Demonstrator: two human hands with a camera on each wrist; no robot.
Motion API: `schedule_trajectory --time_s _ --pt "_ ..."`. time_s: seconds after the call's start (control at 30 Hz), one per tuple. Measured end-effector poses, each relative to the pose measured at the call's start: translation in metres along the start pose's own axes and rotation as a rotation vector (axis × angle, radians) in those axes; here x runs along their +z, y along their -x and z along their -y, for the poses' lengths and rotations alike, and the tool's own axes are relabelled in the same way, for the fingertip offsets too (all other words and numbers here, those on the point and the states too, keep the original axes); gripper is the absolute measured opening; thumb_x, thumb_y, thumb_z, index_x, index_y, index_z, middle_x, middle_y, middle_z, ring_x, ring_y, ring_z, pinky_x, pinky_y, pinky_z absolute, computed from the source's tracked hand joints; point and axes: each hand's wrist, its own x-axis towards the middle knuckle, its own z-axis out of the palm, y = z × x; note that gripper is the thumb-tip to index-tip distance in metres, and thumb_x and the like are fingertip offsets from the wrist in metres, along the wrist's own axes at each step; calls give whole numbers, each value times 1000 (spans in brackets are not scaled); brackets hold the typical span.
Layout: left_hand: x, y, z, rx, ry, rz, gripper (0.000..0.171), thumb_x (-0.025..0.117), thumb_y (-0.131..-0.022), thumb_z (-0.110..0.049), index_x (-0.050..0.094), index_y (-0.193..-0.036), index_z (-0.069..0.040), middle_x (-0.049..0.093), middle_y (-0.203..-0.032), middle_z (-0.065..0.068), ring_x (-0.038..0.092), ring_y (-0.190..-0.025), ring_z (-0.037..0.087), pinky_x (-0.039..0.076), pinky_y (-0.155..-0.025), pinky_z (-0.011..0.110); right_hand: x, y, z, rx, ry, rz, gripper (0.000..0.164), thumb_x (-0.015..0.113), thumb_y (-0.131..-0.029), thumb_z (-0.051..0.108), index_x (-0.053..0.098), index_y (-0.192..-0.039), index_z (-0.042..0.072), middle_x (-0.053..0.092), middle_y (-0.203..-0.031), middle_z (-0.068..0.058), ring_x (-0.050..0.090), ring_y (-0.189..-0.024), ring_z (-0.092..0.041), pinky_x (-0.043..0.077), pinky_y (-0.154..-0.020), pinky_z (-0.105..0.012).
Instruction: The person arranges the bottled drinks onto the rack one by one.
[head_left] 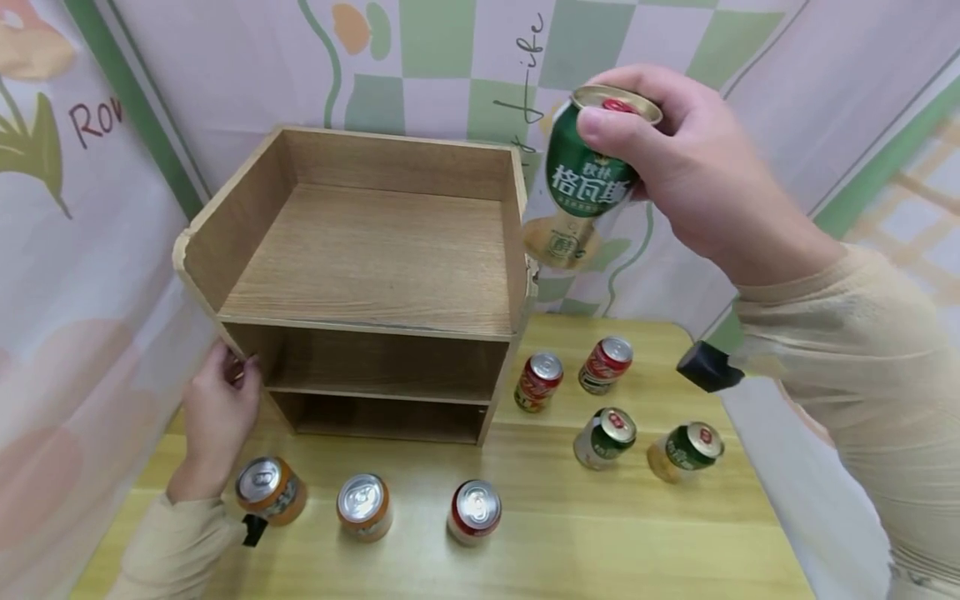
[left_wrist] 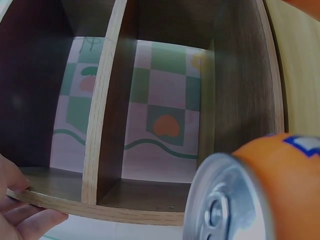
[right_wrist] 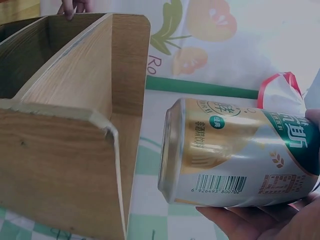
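Observation:
In the head view my right hand point(head_left: 675, 158) grips a green, white and gold drink can point(head_left: 581, 179) near its top, in the air beside the upper right edge of a wooden shelf point(head_left: 360, 258). The right wrist view shows that can point(right_wrist: 225, 155) lying sideways across the picture, its base toward the shelf point(right_wrist: 60, 165). My left hand point(head_left: 221, 408) pinches the front edge of the shelf's left side panel; the left wrist view has its fingers point(left_wrist: 40, 222) on that board. An orange can point(head_left: 272, 490) stands close to the left wrist.
Another orange can point(head_left: 363, 507) and a red can point(head_left: 475, 512) stand in front of the shelf. Right of it are two red cans point(head_left: 539, 382) point(head_left: 606, 365) and two green-topped cans point(head_left: 604, 437) point(head_left: 685, 452) on the wooden table point(head_left: 600, 542). A patterned cloth point(head_left: 435, 92) hangs behind.

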Motion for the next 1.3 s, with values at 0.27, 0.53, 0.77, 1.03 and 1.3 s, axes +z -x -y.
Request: schedule_trajectory --time_s 0.27,0.53,0.77,1.03,1.3 --pt "-1 1 3 0 -7 -4 22 61 -87 15 61 -109 16 68 -96 37 70 -79 53 38 -70 -7 35 -19 15 8 -66 49 33 72 -94 27 64 -125 16 63 -112 -12 65 -95 -26 59 -76 -32" --pt "-4 -1 3 7 -25 -15 21 60 -88 13 61 -109 16 69 -95 37 70 -75 51 37 -69 -8 67 -36 32 -14 -45 83 33 72 -94 31 64 -122 17 63 -115 -9 63 -103 -24 56 -86 -36" --pt "-4 0 1 -11 -34 -13 21 60 -88 14 61 -108 15 69 -96 37 70 -75 51 36 -68 -8 95 -52 45 -22 -4 142 30 74 -93 32 62 -114 15 67 -112 -7 66 -103 -22 55 -91 -34" --pt "-3 1 1 -6 -52 -20 19 61 -88 11 61 -106 15 70 -95 36 70 -75 51 34 -68 -8 130 -60 48 -21 33 202 31 73 -93 36 61 -116 19 69 -112 -2 66 -103 -17 55 -88 -31" --pt "-3 1 0 -4 -46 -8 20 61 -89 11 60 -109 15 69 -97 37 70 -76 52 33 -68 -9 162 -70 45 -30 -3 233 32 75 -91 37 61 -113 20 69 -108 1 67 -97 -13 56 -82 -27"
